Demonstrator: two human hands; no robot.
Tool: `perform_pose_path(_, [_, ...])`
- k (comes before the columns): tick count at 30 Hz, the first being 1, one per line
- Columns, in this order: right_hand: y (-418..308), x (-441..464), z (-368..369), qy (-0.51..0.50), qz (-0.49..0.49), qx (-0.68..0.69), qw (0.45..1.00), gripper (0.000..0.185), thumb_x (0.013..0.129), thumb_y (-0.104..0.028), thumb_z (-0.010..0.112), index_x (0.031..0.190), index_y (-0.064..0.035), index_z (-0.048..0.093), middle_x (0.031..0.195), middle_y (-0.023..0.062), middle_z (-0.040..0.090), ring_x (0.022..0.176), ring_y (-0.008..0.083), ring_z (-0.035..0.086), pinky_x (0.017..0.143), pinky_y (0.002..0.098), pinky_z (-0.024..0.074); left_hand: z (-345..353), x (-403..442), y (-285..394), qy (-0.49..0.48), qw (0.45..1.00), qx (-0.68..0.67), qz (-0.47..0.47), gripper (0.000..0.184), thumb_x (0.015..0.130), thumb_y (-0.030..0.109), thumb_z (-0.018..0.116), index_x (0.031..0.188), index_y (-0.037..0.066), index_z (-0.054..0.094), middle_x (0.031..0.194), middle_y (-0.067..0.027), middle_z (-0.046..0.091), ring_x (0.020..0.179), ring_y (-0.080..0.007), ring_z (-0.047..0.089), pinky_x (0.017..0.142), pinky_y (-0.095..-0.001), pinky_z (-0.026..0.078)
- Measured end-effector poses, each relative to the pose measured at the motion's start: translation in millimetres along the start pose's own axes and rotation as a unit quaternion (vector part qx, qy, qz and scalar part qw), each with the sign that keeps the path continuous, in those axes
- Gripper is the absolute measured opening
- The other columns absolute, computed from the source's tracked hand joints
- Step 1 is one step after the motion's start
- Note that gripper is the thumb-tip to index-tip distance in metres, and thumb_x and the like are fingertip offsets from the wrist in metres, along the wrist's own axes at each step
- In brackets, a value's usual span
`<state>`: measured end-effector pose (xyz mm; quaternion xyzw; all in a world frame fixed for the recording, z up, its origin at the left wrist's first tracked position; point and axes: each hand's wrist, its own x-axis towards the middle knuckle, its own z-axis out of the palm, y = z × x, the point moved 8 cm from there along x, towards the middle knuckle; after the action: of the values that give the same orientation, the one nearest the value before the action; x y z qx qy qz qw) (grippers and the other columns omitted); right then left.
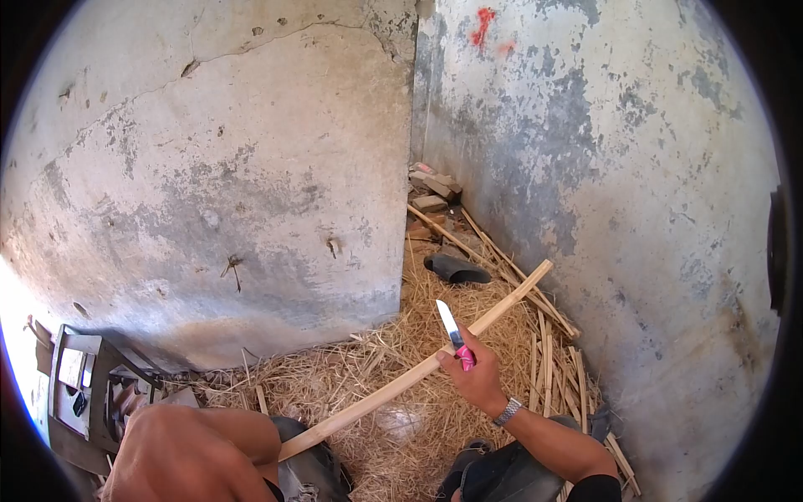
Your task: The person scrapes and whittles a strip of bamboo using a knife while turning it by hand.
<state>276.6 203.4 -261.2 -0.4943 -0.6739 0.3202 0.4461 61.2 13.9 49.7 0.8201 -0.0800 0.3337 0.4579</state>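
My right hand (478, 381) is closed around the pink handle of a knife (449, 325), its blade pointing up and away. The knife lies across a long pale wooden strip (376, 402), and my fingers rest at the strip. From beside my left leg, the strip slants up to the right over the straw. Its near end passes behind my bent left arm (196, 448). My left hand is out of sight, so its hold does not show. A metal watch sits on my right wrist.
Straw shavings (335, 372) cover the floor between my legs. More wooden strips (548, 368) lie along the right wall. A dark curved piece (456, 268) and bricks (435, 184) are in the corner. A worn frame-like object (79, 385) stands at left.
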Motion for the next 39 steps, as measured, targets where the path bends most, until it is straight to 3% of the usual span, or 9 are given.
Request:
perform_pose_path(6, [-3, -1, -2, 0.000, -0.011, -0.001, 1.000, 0.066, 0.093, -0.020, 0.079, 0.148, 0.0043, 0.052, 0.095, 0.0004, 0.060, 0.082, 0.0073, 0.052, 0.073, 0.0246, 0.0481, -3, -17, 34, 0.103, 0.949, 0.110, 0.277, 0.021, 0.096, 0.001, 0.051, 0.081, 0.014, 0.045, 0.096, -0.0179, 0.078, 0.039, -0.0049, 0.035, 0.043, -0.0265, 0.024])
perform_pose_path(9, [-3, -1, -1, -0.002, -0.006, -0.007, 1.000, 0.065, 0.093, -0.019, 0.079, 0.148, 0.0044, 0.052, 0.094, 0.0002, 0.060, 0.082, 0.0073, 0.052, 0.073, 0.0247, 0.0481, 1, -8, 20, -0.005, 0.997, 0.039, -0.069, 0.021, 0.096, 0.000, 0.050, 0.081, 0.014, 0.046, 0.097, -0.0174, 0.078, 0.039, -0.0052, 0.035, 0.043, -0.0264, 0.023])
perform_pose_path(12, [-3, -1, -1, 0.001, -0.007, -0.007, 1.000, 0.065, 0.093, -0.019, 0.079, 0.148, 0.0048, 0.052, 0.095, 0.0007, 0.060, 0.082, 0.0074, 0.053, 0.073, 0.0249, 0.0487, -4, -10, 17, 0.074, 0.992, 0.076, 0.075, 0.021, 0.095, 0.000, 0.051, 0.081, 0.014, 0.046, 0.097, -0.0159, 0.078, 0.039, -0.0052, 0.034, 0.042, -0.0262, 0.023])
perform_pose_path(15, [-2, -1, 0, 0.001, -0.011, -0.004, 1.000, 0.065, 0.093, -0.018, 0.079, 0.148, 0.0052, 0.052, 0.097, 0.0015, 0.062, 0.083, 0.0076, 0.054, 0.074, 0.0251, 0.0494, -1, -9, 26, 0.036, 0.983, 0.118, 0.138, 0.023, 0.094, -0.002, 0.052, 0.079, 0.014, 0.045, 0.097, -0.0157, 0.078, 0.039, -0.0051, 0.033, 0.042, -0.0260, 0.022])
perform_pose_path(18, [-2, 0, 0, -0.001, -0.013, -0.004, 1.000, 0.065, 0.093, -0.018, 0.079, 0.148, 0.0055, 0.052, 0.099, 0.0023, 0.063, 0.084, 0.0078, 0.054, 0.075, 0.0252, 0.0498, -3, -1, 20, 0.037, 0.999, 0.024, 0.013, 0.025, 0.092, -0.003, 0.053, 0.077, 0.014, 0.044, 0.097, -0.0161, 0.078, 0.039, -0.0045, 0.031, 0.042, -0.0258, 0.022])
perform_pose_path(24, [-7, -1, -2, 0.009, -0.029, -0.011, 0.999, 0.065, 0.092, -0.019, 0.079, 0.146, 0.0054, 0.054, 0.097, 0.0033, 0.064, 0.082, 0.0076, 0.054, 0.074, 0.0250, 0.0493, -3, -5, 21, 0.050, 0.998, 0.042, 0.025, 0.026, 0.094, -0.002, 0.053, 0.075, 0.014, 0.044, 0.097, -0.0186, 0.078, 0.039, -0.0034, 0.034, 0.039, -0.0238, 0.024])
perform_pose_path(30, [-7, -1, -2, 0.012, -0.011, -0.014, 1.000, 0.064, 0.092, -0.019, 0.080, 0.146, 0.0040, 0.055, 0.089, 0.0005, 0.060, 0.076, 0.0070, 0.051, 0.068, 0.0249, 0.0469, 1, -29, 23, 0.073, 0.983, 0.071, 0.153, 0.021, 0.094, -0.001, 0.054, 0.078, 0.012, 0.048, 0.097, -0.0208, 0.076, 0.040, -0.0040, 0.040, 0.037, -0.0224, 0.028])
perform_pose_path(36, [-12, -1, -3, 0.020, -0.020, -0.001, 1.000, 0.064, 0.092, -0.020, 0.080, 0.145, 0.0051, 0.055, 0.089, -0.0003, 0.059, 0.076, 0.0064, 0.051, 0.068, 0.0241, 0.0466, -2, -15, 30, 0.024, 0.987, 0.083, 0.136, 0.014, 0.096, 0.002, 0.055, 0.088, 0.012, 0.049, 0.096, -0.0156, 0.077, 0.040, -0.0055, 0.038, 0.039, -0.0244, 0.025])
perform_pose_path(39, [-4, 0, -3, 0.017, -0.024, -0.010, 1.000, 0.064, 0.092, -0.020, 0.080, 0.145, 0.0056, 0.055, 0.091, 0.0008, 0.061, 0.078, 0.0067, 0.052, 0.070, 0.0244, 0.0475, 0, -12, 12, 0.027, 0.997, 0.042, -0.060, 0.014, 0.096, 0.001, 0.054, 0.090, 0.013, 0.049, 0.096, -0.0130, 0.078, 0.039, -0.0058, 0.036, 0.041, -0.0256, 0.025])
